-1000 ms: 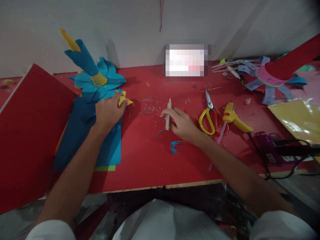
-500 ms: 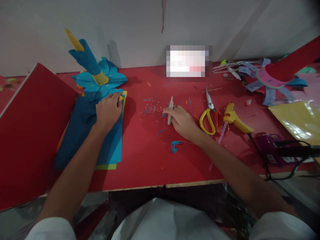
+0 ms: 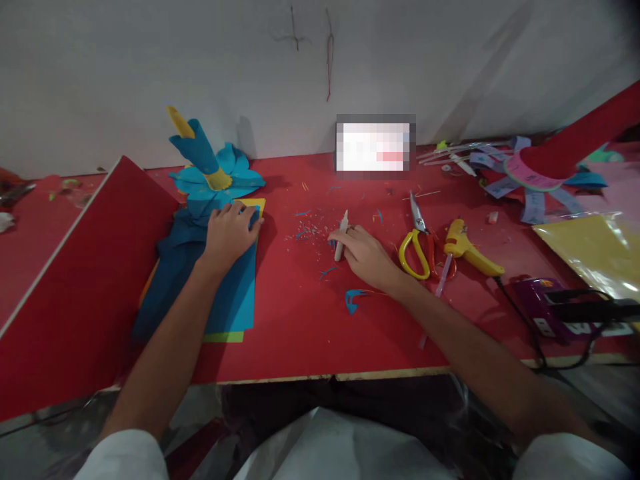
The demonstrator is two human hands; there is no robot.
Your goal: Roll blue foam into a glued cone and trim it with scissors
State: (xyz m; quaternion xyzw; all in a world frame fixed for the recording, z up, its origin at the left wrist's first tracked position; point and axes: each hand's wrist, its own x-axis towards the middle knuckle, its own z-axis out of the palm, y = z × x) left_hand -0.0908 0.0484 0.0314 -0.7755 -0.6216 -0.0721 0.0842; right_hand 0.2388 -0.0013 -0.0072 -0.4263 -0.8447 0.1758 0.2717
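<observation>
A thin, pale pen [image 3: 342, 235] is pinched mid-frame by the right hand [image 3: 367, 257]; the left hand [image 3: 231, 230] bends over flat blue sheets [image 3: 234, 300], grip unclear.

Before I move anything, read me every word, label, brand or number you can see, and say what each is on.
No text reads for certain.
Purple box: white lettering, too blurred and partly covered.
Bright panel by the wall: pixelated, unreadable.
Lilac strips: small marks, too small to read.
Pale pen in the right hand: no readable marking.
</observation>
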